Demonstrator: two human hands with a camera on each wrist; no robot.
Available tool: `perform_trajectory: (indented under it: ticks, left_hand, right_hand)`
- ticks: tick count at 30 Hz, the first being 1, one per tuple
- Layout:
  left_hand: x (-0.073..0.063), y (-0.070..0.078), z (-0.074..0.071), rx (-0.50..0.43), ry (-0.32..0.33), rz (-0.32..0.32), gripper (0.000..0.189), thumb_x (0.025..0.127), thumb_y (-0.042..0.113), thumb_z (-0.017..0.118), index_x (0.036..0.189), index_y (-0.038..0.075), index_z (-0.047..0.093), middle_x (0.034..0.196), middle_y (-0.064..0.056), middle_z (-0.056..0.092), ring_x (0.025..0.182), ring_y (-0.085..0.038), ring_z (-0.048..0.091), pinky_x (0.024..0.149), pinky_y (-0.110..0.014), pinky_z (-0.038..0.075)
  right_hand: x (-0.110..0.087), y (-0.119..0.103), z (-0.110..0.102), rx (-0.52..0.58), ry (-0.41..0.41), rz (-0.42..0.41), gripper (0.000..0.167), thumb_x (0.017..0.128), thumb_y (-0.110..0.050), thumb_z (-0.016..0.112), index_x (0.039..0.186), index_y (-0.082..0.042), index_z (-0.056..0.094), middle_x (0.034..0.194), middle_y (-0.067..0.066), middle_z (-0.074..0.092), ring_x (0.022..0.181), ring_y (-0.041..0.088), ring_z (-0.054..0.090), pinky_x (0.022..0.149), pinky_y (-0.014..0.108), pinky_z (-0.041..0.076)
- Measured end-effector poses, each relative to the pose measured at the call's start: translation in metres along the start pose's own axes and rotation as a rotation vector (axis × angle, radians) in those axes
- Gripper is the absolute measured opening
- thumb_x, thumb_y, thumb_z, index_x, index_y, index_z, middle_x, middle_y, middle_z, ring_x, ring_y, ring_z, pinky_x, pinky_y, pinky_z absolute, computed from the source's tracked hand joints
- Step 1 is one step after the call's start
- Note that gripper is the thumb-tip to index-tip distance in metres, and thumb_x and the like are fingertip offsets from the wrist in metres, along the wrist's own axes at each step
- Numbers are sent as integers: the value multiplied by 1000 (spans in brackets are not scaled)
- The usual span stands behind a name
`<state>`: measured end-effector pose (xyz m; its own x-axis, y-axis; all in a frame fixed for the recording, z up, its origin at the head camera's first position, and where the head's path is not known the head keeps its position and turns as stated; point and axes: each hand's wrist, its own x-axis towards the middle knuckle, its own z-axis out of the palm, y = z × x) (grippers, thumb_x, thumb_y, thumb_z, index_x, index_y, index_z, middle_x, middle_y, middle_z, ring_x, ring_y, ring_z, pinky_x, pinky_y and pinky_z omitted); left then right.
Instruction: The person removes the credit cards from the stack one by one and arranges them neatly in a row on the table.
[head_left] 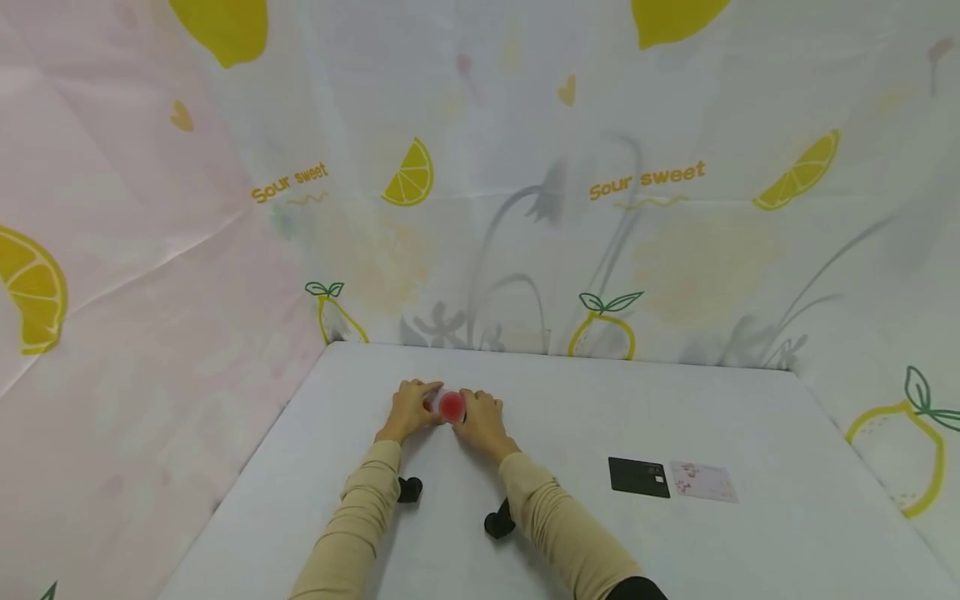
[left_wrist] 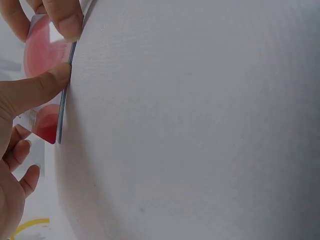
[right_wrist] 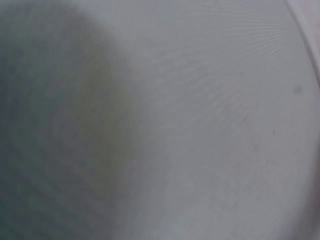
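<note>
Towards the back left of the table, a pink and white card with red round patches [head_left: 452, 407] stands on edge between both hands. My left hand [head_left: 409, 411] pinches one end, with the thumb on its front face in the left wrist view. The right hand [head_left: 482, 422] grips the other end. In the left wrist view, the card [left_wrist: 47, 55] shows a dark, layered-looking long edge near the white surface; how many cards are together I cannot tell. The right wrist view holds only a blurred dark shape and white surface, without the hand.
A black card [head_left: 638, 477] marked VIP lies flat on the white table [head_left: 570, 417], right of the arms. Beside it lies a pale pink flowered card [head_left: 704, 482]. Black wrist-worn pieces [head_left: 409, 490] stick out by the sleeves. A lemon-print cloth [head_left: 480, 250] hangs behind.
</note>
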<state>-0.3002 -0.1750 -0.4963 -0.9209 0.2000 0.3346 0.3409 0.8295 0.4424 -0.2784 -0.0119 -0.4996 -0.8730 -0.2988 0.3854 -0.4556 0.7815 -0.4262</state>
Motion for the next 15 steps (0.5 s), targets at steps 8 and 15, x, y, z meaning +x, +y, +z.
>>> perform_trajectory:
  ticks: [8,15]
  left_hand:
    - [-2,9,-14,24,-20,17,60,58,14,87,114,0,67,76,-11,56,77,-28,46,68,-45,39]
    - [-7,23,-32,-59,-72,47,63,55,14,88,113,3,67,89,-9,64,85,-26,48,76,-48,38]
  right_hand:
    - [-2,2,-5,62,-44,-8,59,73,-16,79,123,4,55,100,16,57,92,29,54,77,38,35]
    - [-4,15,-43,173,-128,-96,53,73,-17,80,117,2,60,93,10,61,85,23,56,76,37,32]
